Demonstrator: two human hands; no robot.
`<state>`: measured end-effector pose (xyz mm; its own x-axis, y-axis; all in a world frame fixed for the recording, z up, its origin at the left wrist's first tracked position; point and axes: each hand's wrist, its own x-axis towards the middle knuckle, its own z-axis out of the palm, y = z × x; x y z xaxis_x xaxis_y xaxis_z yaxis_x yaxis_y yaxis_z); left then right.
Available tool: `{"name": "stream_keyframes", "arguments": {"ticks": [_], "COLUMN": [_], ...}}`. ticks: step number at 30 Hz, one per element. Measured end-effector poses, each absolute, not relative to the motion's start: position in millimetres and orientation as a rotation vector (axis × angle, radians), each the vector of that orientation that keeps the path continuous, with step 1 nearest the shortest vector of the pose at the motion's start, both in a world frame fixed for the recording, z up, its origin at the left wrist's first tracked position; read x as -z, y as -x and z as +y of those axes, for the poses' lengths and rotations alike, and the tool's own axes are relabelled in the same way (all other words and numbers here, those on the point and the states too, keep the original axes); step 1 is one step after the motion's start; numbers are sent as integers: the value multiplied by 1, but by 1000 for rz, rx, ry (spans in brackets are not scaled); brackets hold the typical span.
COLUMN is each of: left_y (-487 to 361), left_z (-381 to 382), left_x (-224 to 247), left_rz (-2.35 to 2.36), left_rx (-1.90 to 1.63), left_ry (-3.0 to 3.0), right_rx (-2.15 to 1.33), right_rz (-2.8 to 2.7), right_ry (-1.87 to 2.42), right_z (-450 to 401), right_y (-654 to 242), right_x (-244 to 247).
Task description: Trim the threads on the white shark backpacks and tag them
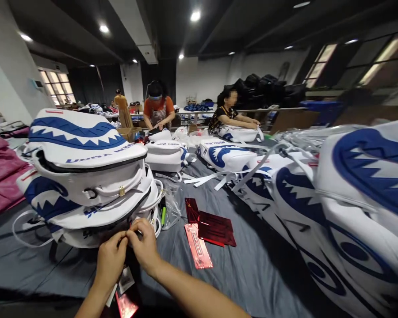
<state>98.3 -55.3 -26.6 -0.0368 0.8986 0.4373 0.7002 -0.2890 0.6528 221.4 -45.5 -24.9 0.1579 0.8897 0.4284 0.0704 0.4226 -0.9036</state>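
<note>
My left hand and my right hand meet fingertip to fingertip in front of a stack of white and blue backpacks. Both are closed in a pinch; what they grip is too small to make out. Beneath them hang a white tag and a shiny red tag. Dark red tags and a bright red tag lie on the grey cloth to the right of my hands.
More white and blue backpacks crowd the right side. Clear plastic and a green pen lie beside the stack. Pink fabric is at the far left. Two people work across the table; another stands farther back.
</note>
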Motion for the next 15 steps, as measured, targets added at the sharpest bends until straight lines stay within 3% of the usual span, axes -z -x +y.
{"name": "stream_keyframes", "arguments": {"ticks": [11, 15], "left_y": [-82, -78], "left_z": [-43, -48], "left_x": [28, 40], "left_rz": [1956, 1809], "left_rx": [-1031, -1110], "left_ry": [-2008, -1954], "right_rx": [-725, -708], "right_rz": [-1214, -1211], "right_ry": [1086, 1042], "right_z": [-42, -38], "right_y": [-210, -202], "right_x": [26, 40]}}
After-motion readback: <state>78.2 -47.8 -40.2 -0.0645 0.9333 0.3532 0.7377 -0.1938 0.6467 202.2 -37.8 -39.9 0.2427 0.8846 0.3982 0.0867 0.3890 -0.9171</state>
